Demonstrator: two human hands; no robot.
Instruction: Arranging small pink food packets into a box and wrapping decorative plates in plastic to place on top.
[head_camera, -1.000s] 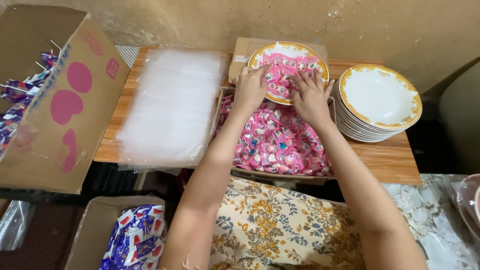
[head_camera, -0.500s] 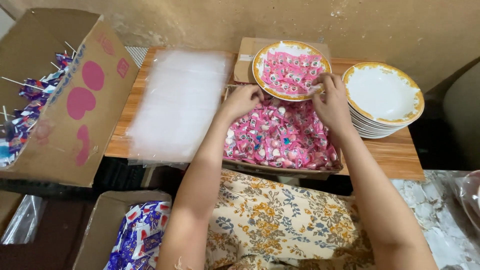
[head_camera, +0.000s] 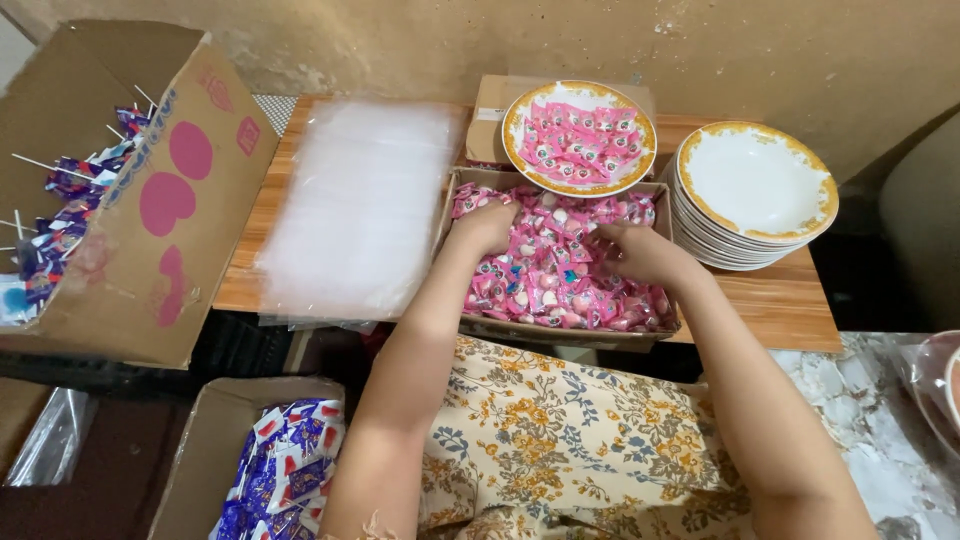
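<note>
Both of our hands are now down in the shallow cardboard tray of pink wrapped candies. The left hand is curled into the heap near the tray's far left corner, and the right hand is cupped over the sweets towards the middle. Fingers are buried among the wrappers, so we cannot tell whether either grip has closed on any candy.

A second ago both hands lay on the gold-rimmed plate heaped with the same pink candies; they have since come back off it and dropped into the tray. That plate sits at the tray's far edge, partly over a small box, full and untouched.

To the right stands a stack of empty gold-rimmed plates. Left of the tray, a pile of clear plastic bags lies on the wooden surface. We judge one plateful finished and more candy being gathered.
</note>
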